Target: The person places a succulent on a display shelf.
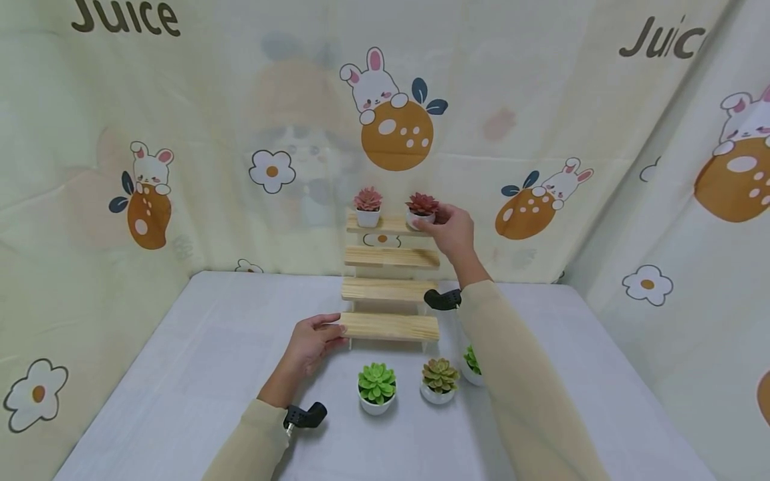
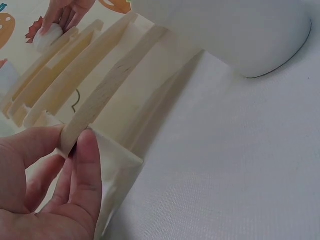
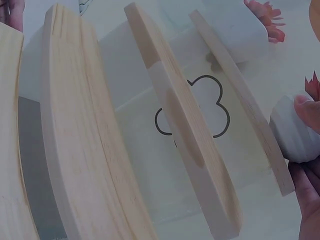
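A tiered wooden stand (image 1: pixel 390 326) rises in steps at the back of the table. My left hand (image 1: pixel 314 342) pinches the left end of its lowest shelf (image 2: pixel 102 92) between thumb and fingers. Up at the top shelf (image 1: pixel 391 224), my right hand (image 1: pixel 452 232) grips the white pot of a dark red succulent (image 1: pixel 422 204) at the right end. In the right wrist view that white pot (image 3: pixel 292 131) is beside the top shelf's edge; whether it bears on the wood I cannot tell. A pink succulent (image 1: pixel 368 206) in a square white pot stands at the top shelf's left end.
In front of the stand are a bright green succulent (image 1: pixel 376 389) and an olive-reddish succulent (image 1: pixel 439 381), both in white pots. Another green succulent (image 1: pixel 472 361) is partly hidden by the right sleeve (image 1: pixel 520 361). A printed curtain (image 1: pixel 216 100) hangs behind the table (image 1: pixel 228 334).
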The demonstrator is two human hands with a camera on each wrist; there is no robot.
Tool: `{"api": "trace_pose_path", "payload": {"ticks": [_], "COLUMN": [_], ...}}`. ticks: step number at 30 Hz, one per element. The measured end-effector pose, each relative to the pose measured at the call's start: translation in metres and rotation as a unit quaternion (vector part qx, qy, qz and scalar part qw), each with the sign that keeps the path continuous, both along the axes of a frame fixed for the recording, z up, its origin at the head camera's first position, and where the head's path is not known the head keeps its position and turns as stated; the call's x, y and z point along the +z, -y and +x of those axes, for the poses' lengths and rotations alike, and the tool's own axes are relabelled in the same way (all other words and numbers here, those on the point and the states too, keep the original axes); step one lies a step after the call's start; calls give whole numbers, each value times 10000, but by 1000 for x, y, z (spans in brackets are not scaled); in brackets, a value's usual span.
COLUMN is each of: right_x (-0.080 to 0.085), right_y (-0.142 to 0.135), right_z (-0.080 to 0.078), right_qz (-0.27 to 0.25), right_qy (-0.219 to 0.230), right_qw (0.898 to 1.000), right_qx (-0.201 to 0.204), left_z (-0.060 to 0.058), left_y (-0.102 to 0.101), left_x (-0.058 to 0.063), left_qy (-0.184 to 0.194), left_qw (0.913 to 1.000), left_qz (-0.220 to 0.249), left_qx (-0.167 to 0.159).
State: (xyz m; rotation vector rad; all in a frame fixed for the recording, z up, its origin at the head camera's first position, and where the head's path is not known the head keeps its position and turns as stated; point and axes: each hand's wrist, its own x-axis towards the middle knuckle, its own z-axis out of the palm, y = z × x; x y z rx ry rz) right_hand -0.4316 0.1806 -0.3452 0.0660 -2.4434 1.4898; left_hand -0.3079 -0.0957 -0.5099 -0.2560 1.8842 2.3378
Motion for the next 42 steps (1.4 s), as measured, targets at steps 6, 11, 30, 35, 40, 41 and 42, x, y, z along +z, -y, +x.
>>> {"api": "trace_pose_path", "payload": {"ticks": [6, 11, 30, 35, 40, 41, 42], "right_x": [0, -1, 1, 0, -6, -8, -10], "right_y": [3, 4, 1, -1, -6, -8, -9], "right_z": [-1, -2, 2, 8, 13, 14, 15], "right_qz": [-14, 14, -358, -543, -677, -690, -681], "right_qy": [5, 43, 319, 210, -110, -182, -249], "right_qw": [10000, 10000, 9988, 9983, 9976, 9974, 9973], "right_qx": [-12, -69, 3, 38, -60, -56, -63], "left_z": [1, 2, 1, 0, 0, 0, 0], "left_y": [1, 1, -1, -1, -1, -1, -1], "left_x": [2, 3, 3, 2, 1, 1, 1], "left_qy": [4, -4, -26, -35, -23, -21, -13], "left_qw": [10000, 10000, 9999, 9999, 9999, 9999, 9999], "left_qz": [73, 18, 145, 135, 117, 107, 97], "left_qx": [12, 10, -24, 13, 26, 30, 31]}}
